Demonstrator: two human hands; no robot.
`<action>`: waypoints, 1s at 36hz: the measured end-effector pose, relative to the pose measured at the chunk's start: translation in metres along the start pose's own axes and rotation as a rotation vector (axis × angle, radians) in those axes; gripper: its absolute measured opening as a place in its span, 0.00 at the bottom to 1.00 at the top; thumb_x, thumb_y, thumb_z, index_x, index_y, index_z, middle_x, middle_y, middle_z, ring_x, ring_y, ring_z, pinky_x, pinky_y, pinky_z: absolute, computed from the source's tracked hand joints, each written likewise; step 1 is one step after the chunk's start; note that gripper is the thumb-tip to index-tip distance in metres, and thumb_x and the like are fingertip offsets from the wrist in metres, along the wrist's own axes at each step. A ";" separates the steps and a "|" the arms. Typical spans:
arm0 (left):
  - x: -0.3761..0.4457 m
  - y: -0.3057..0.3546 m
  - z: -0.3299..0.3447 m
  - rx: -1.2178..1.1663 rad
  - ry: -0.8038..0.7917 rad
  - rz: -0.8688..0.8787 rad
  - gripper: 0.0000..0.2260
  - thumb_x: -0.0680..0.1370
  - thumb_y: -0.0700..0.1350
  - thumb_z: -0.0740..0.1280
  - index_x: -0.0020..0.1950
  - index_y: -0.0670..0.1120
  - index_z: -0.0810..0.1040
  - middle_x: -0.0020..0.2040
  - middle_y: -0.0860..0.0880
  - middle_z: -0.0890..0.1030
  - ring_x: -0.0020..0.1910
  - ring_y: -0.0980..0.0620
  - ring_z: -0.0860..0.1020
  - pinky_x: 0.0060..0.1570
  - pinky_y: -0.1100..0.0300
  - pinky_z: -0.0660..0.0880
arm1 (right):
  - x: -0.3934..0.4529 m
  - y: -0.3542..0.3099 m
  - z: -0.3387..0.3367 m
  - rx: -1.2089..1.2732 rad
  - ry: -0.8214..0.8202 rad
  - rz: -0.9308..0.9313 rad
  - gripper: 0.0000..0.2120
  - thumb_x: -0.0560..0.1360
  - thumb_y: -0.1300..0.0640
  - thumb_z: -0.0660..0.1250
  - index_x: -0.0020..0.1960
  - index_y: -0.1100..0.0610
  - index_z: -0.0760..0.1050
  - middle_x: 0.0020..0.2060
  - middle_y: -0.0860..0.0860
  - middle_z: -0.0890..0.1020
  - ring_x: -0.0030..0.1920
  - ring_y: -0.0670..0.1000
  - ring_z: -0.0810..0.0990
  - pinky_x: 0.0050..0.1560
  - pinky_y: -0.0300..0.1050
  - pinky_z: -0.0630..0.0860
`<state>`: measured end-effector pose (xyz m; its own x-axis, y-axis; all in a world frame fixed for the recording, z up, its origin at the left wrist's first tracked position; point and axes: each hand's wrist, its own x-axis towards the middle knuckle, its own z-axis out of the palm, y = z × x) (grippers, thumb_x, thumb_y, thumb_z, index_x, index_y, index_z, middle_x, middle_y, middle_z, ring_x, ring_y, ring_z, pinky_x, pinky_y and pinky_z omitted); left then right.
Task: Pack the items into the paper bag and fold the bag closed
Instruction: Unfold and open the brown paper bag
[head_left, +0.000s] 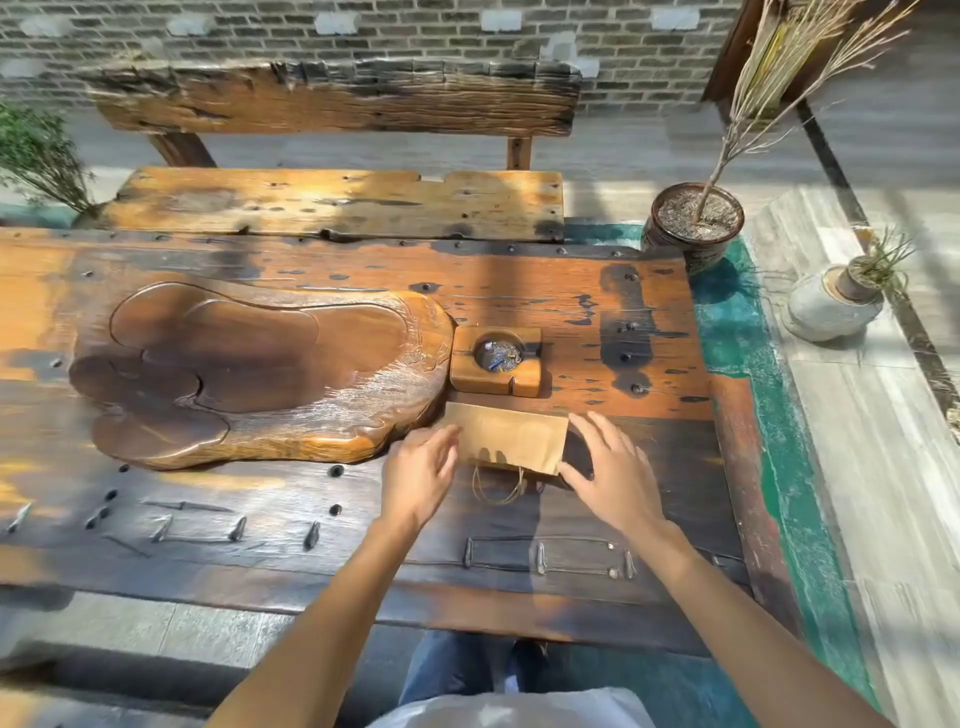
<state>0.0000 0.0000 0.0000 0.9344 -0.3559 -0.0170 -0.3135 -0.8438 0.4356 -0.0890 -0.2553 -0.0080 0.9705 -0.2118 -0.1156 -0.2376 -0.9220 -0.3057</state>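
A brown paper bag (506, 436) lies flat on the dark wooden table (260, 519), its string handles (498, 486) trailing toward me. My left hand (418, 475) hovers at the bag's left edge, fingers spread, holding nothing. My right hand (605, 470) is at the bag's right edge, fingers apart, above a dark thing (576, 449) beside the bag that I cannot identify. I cannot tell whether either hand touches the bag. No other items for packing are visible.
A large carved wooden tea tray (249, 374) fills the table's left-middle, touching the bag's far-left corner. A small wooden ashtray block (496, 361) sits just behind the bag. Across the table stands a bench (337, 202). Potted plants (693, 226) are on the floor at right.
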 end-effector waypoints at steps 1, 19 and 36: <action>0.005 -0.007 0.002 -0.084 0.007 -0.060 0.13 0.80 0.47 0.62 0.61 0.52 0.82 0.53 0.49 0.87 0.51 0.49 0.83 0.49 0.54 0.79 | 0.005 0.004 0.002 0.108 -0.031 0.046 0.31 0.77 0.41 0.65 0.77 0.47 0.62 0.74 0.50 0.70 0.72 0.54 0.70 0.66 0.53 0.72; 0.115 -0.063 0.048 -0.705 -0.473 -0.626 0.25 0.80 0.62 0.62 0.67 0.45 0.76 0.60 0.40 0.81 0.52 0.43 0.80 0.56 0.45 0.79 | 0.093 -0.009 0.043 0.948 -0.098 0.795 0.11 0.80 0.56 0.67 0.60 0.59 0.76 0.52 0.59 0.82 0.49 0.57 0.83 0.42 0.46 0.82; 0.134 -0.062 0.050 -0.683 -0.466 -0.583 0.11 0.80 0.50 0.68 0.51 0.42 0.79 0.41 0.43 0.78 0.32 0.51 0.73 0.29 0.60 0.71 | 0.104 -0.013 0.034 0.492 -0.085 0.515 0.08 0.78 0.62 0.68 0.56 0.56 0.80 0.47 0.50 0.83 0.42 0.52 0.82 0.42 0.52 0.83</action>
<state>0.1360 -0.0153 -0.0747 0.7060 -0.2064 -0.6775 0.4710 -0.5776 0.6668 0.0138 -0.2545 -0.0478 0.7278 -0.5363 -0.4273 -0.6756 -0.4543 -0.5806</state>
